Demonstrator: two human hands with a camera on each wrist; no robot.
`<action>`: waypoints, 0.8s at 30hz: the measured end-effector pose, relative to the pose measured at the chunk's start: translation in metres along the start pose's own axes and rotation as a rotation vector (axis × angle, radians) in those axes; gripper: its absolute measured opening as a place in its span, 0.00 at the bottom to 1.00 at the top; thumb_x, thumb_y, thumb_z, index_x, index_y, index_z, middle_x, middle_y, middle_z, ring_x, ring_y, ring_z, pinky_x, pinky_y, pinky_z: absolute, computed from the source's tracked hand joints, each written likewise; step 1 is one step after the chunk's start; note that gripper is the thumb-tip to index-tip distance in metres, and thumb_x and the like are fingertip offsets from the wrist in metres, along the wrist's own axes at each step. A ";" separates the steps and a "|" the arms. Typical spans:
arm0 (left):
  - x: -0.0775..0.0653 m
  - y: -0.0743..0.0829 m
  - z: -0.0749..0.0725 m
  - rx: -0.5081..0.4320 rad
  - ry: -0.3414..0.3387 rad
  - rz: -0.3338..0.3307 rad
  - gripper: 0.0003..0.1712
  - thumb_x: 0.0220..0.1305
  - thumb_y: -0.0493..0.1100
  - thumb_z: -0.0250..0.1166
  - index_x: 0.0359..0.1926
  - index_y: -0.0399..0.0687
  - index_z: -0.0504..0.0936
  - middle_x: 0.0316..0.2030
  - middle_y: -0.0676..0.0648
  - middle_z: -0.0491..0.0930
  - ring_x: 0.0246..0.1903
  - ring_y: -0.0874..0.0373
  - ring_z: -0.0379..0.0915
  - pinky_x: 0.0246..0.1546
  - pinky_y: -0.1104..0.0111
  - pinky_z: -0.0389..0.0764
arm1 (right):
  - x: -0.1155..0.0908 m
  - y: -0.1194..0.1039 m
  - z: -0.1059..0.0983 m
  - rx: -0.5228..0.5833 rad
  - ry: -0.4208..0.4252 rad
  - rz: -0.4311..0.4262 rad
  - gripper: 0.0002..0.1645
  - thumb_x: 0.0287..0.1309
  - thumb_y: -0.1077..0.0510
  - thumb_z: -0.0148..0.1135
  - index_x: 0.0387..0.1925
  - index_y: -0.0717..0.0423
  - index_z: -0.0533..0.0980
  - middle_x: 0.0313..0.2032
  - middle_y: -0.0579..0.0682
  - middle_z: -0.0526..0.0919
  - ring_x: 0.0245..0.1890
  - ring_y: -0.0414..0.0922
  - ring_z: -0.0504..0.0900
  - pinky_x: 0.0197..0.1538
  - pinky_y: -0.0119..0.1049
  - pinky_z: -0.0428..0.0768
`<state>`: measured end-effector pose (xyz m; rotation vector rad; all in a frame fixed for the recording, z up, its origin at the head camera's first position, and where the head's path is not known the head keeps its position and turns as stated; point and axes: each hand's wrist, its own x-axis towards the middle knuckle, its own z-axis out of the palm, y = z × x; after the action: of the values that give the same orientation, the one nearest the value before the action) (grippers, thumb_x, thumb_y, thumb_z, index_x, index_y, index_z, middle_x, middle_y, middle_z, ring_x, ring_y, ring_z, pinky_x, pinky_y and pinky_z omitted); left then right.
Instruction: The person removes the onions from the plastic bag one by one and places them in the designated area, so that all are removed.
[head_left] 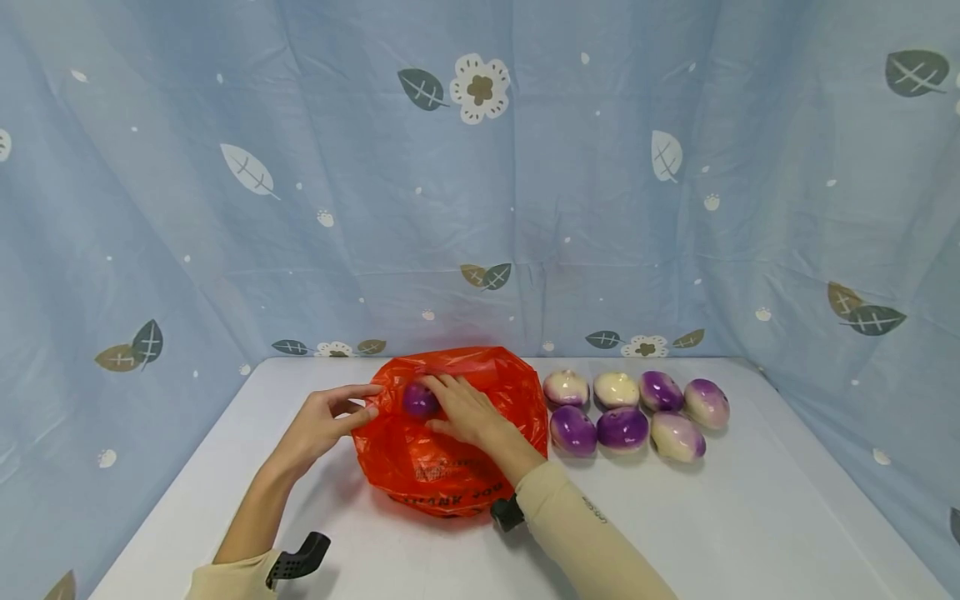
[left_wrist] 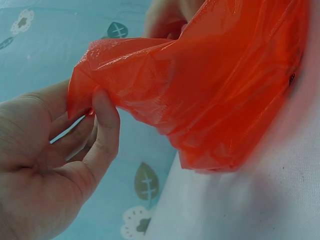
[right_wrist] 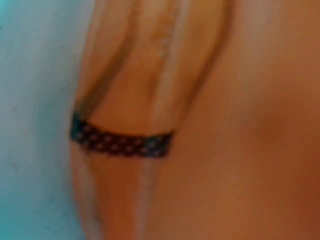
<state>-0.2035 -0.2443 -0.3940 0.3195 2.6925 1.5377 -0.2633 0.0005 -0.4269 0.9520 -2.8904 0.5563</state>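
A red plastic bag point(head_left: 450, 467) with dark lettering lies on the table, its mouth spread open toward the head camera. My left hand point(head_left: 330, 421) pinches the bag's left rim between thumb and fingers; the left wrist view shows the film of the bag point(left_wrist: 150, 85) stretched from that hand point(left_wrist: 55, 150). Inside the mouth, my right hand point(head_left: 468, 412) has its fingers and thumb around the right side of a glossy purple turnip point(head_left: 420, 400). In the right wrist view, blurred bag film point(right_wrist: 240, 150) fills most of the picture and hides the hand.
To the right of the bag, several purple and cream turnips point(head_left: 622, 429) sit in two rows on the white table point(head_left: 750, 517). Behind the table hangs a blue curtain point(head_left: 570, 208) with leaf and flower prints.
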 end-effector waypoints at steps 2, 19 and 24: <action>0.000 0.000 0.000 0.001 -0.002 0.002 0.24 0.63 0.51 0.68 0.59 0.52 0.80 0.48 0.41 0.84 0.43 0.51 0.80 0.40 0.68 0.82 | 0.000 -0.001 -0.001 0.006 0.009 0.000 0.41 0.58 0.46 0.68 0.68 0.37 0.60 0.65 0.47 0.70 0.61 0.50 0.74 0.59 0.49 0.79; -0.001 0.003 0.000 -0.001 0.001 -0.001 0.24 0.62 0.51 0.68 0.59 0.53 0.80 0.48 0.42 0.84 0.43 0.52 0.80 0.41 0.68 0.82 | 0.002 0.000 -0.002 0.147 0.010 0.083 0.41 0.54 0.48 0.72 0.67 0.33 0.63 0.59 0.55 0.70 0.57 0.52 0.77 0.59 0.48 0.79; -0.002 0.003 0.000 0.000 0.001 -0.004 0.25 0.62 0.51 0.68 0.59 0.53 0.80 0.48 0.42 0.84 0.43 0.51 0.80 0.41 0.68 0.82 | 0.001 0.000 -0.005 0.199 -0.003 0.096 0.40 0.53 0.50 0.72 0.66 0.35 0.65 0.60 0.55 0.69 0.59 0.53 0.76 0.60 0.50 0.79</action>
<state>-0.2015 -0.2435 -0.3914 0.3129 2.6918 1.5373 -0.2640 0.0014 -0.4220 0.8366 -2.9382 0.8638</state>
